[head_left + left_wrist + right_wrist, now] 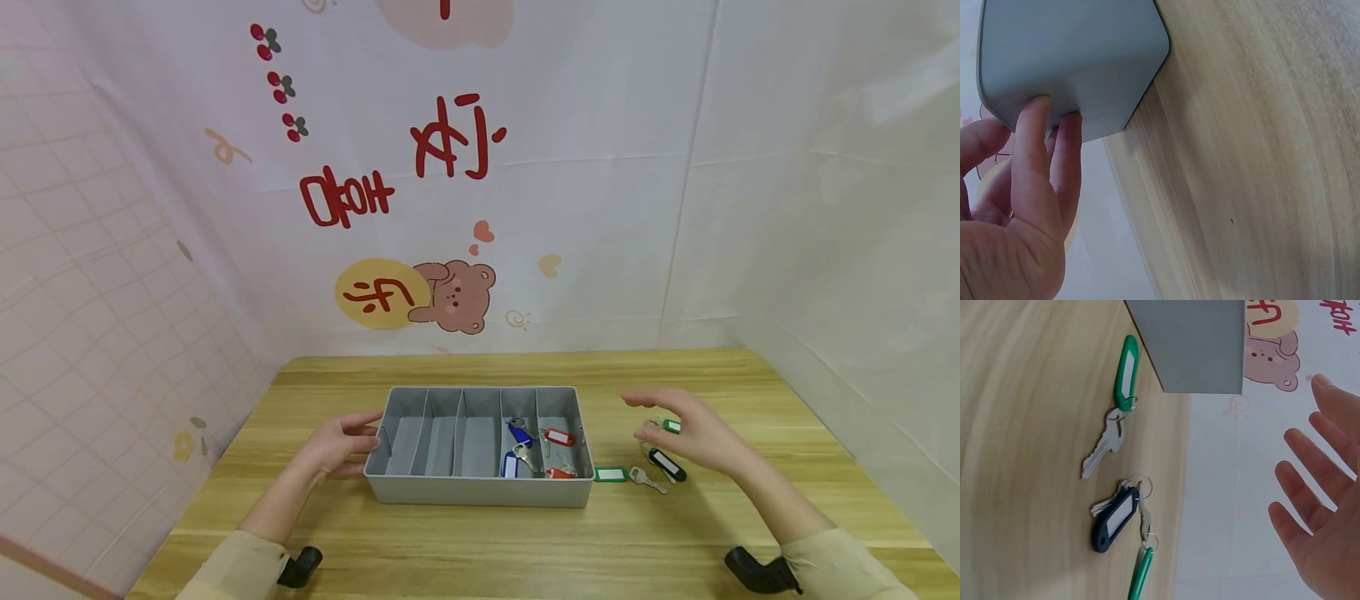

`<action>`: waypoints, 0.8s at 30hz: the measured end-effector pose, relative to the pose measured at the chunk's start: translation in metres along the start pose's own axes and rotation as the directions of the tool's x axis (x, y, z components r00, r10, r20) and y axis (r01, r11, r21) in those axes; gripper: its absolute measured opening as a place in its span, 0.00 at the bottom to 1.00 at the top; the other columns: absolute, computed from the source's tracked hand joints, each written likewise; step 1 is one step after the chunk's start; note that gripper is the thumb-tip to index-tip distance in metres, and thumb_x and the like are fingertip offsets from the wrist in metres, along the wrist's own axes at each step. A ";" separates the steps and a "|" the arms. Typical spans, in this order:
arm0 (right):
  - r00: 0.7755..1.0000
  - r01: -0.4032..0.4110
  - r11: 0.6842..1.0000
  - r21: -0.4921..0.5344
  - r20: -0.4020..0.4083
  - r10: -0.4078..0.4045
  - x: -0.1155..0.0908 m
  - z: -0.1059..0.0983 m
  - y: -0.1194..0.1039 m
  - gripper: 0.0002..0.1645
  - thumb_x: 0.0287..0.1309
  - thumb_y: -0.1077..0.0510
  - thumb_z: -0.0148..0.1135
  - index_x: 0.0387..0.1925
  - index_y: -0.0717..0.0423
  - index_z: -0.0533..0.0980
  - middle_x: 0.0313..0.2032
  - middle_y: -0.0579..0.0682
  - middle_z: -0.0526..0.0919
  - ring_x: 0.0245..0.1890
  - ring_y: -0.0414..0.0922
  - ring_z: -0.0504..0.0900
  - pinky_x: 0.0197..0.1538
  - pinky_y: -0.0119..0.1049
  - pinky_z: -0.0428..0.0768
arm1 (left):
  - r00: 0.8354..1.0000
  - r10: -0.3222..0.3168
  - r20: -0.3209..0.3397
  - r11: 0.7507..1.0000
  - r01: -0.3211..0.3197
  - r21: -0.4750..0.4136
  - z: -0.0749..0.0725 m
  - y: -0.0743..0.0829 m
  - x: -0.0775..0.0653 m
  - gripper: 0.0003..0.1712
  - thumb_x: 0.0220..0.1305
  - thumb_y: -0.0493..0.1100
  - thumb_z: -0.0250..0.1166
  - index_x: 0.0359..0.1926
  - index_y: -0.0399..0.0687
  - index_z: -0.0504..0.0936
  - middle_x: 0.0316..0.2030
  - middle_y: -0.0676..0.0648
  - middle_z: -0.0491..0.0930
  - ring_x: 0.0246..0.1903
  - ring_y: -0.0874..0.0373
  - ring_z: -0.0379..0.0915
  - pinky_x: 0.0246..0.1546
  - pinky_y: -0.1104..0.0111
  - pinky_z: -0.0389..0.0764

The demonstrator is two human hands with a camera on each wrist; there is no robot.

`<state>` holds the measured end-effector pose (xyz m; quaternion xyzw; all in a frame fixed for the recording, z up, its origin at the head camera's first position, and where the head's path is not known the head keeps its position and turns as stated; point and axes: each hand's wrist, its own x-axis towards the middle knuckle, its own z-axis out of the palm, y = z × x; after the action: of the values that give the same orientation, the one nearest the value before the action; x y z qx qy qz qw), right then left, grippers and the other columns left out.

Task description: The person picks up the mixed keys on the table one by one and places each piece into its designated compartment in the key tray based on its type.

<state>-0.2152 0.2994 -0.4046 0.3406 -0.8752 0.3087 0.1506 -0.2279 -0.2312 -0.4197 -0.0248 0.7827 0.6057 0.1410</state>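
Observation:
A grey tray (480, 492) with several compartments stands on the table. My left hand (341, 446) is at its left end, the fingertips (1035, 115) touching the outer end wall. Blue-tagged keys (519, 433) lie in the fourth compartment from the left, red-tagged keys (558, 437) in the rightmost one. My right hand (693, 429) hovers right of the tray, holding nothing, its fingers spread in the right wrist view. Below it lie a key with a black tag (1115, 519) and a key with a green tag (1141, 575). Another green-tagged key (1110, 434) lies beside the tray.
The wooden table (480, 546) reaches a white printed cloth (600, 208) at the back. Cloth also hangs along the left and right sides. Three compartments at the tray's left hold no keys.

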 end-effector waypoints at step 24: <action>0.989 0.070 0.997 -0.020 0.130 -0.067 -0.026 0.036 0.025 0.33 0.43 0.58 0.81 0.53 0.58 0.79 0.47 0.49 0.84 0.44 0.46 0.79 0.47 0.38 0.77 | 1.000 -0.003 0.002 1.000 0.003 -0.016 0.001 0.001 -0.001 0.34 0.65 0.28 0.62 0.71 0.34 0.65 0.58 0.28 0.72 0.46 0.43 0.80 0.38 0.54 0.85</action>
<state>-0.2157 0.3040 -0.4553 0.3879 -0.8746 0.2700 0.1080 -0.2273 -0.2300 -0.4192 -0.0265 0.7778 0.6116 0.1424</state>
